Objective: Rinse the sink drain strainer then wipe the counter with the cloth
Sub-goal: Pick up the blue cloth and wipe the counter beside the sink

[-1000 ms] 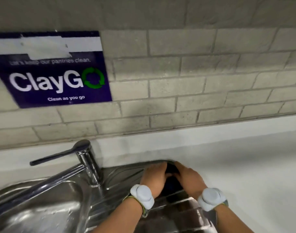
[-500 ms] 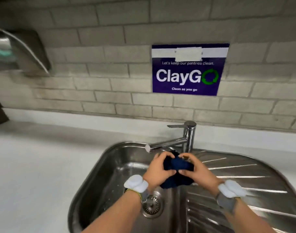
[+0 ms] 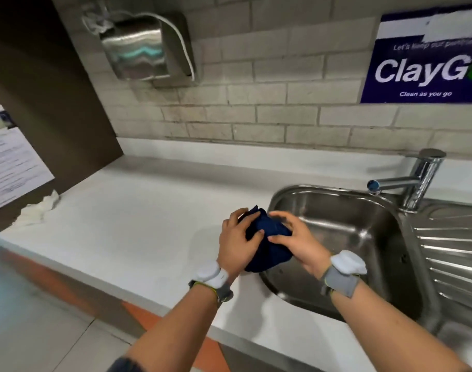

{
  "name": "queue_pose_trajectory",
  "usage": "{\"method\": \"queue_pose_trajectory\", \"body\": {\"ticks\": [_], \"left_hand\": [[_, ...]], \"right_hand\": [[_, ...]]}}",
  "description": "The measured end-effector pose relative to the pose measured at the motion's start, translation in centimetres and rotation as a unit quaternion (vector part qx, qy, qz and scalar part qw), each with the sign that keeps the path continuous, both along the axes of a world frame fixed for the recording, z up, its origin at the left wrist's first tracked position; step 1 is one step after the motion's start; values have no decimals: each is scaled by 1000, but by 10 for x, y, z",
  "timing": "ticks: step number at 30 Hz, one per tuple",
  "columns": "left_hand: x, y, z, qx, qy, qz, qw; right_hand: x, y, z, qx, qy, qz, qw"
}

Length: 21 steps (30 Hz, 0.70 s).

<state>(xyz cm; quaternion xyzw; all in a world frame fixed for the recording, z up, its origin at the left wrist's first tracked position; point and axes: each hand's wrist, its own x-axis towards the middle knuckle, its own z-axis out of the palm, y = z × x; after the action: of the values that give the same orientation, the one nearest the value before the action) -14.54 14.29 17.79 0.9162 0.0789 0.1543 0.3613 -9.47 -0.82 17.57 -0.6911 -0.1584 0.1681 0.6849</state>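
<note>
**Both hands grip the dark blue cloth at the sink's left rim**

On the far left a printed notice leans on a brown panel, with crumpled white paper lying on the white desk below it. A steel dispenser hangs on the brick wall above. The cloth is bunched into a dark navy wad, its long axis running from the far left down toward the near right, over the desk edge where it meets the sink. It looks matte and folded on itself. The left hand curls around its left side, fingers closed on the fabric. The right hand pinches the right side, thumb and fingers pressed into it. Each wrist carries a white band. Further right stand the tap and the ribbed drainboard; a blue sign is on the wall.
</note>
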Motion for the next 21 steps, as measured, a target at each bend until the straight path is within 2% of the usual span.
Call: {"method": "queue_pose_trajectory", "body": {"ticks": [3, 8, 11, 13, 15, 17, 21], "left_hand": [[-21, 32, -8, 71, -1, 54, 996], [-50, 76, -26, 126, 15, 135, 983], [-68, 96, -44, 158, 48, 192, 967], [-78, 106, -62, 178, 103, 205, 957], [-85, 108, -83, 168, 169, 172, 956], [-87, 105, -96, 197, 206, 125, 951], [-66, 102, -97, 265, 213, 98, 936]], "right_hand": [[-15, 44, -2, 3, 21, 19, 1000], [-30, 100, -14, -28, 31, 72, 997], [-34, 122, -29, -97, 9, 138, 986], [-31, 129, -40, -199, -63, 170, 963], [-21, 130, -51, -278, -141, 150, 938], [-9, 124, -55, -256, -131, 98, 953], [28, 102, -65, -187, -72, -19, 980]]}}
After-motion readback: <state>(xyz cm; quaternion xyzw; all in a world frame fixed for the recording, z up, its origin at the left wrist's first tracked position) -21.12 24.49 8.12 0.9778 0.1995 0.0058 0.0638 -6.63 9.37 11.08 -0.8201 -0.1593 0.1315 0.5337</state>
